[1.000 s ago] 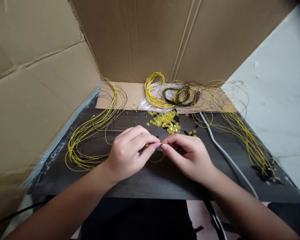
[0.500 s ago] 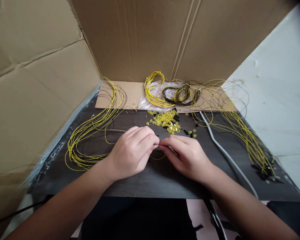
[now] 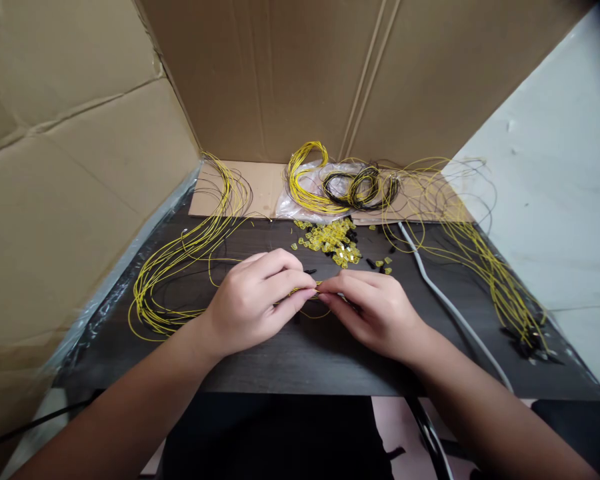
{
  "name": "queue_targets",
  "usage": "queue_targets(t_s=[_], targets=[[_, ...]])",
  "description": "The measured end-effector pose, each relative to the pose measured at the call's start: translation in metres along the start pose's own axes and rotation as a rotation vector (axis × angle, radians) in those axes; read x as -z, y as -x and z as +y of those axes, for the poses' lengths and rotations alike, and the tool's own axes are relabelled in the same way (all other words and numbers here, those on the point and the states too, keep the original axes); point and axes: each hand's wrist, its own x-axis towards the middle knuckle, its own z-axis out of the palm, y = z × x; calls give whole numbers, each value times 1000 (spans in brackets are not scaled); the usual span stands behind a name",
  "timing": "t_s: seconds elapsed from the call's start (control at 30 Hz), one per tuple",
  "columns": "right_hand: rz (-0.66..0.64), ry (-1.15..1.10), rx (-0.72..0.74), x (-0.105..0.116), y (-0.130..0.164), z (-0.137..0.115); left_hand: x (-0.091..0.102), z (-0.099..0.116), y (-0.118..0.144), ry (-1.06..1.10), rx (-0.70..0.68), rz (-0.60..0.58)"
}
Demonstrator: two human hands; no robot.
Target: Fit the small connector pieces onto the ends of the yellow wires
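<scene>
The thin yellow wire [image 3: 310, 291] is held just in front of the pile of small yellow connectors [image 3: 333, 241], probably so that the next piece is always within short reach. The left hand [image 3: 253, 303] pinches the wire between thumb and forefinger, and the right hand [image 3: 375, 310] pinches its end the same way, fingertips of both hands almost touching. Both wrists hover low over the dark table [image 3: 300, 360]. Left of the pile lies a loose bundle of yellow wires [image 3: 180, 273]; right of it runs a grey cable [image 3: 450, 310].
</scene>
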Motion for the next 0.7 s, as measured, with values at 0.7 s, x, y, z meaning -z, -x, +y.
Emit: queue_targets(t_s=[0.7], targets=[[98,-196,-107,0,-5,-5,0,10,-3,97,52,96]])
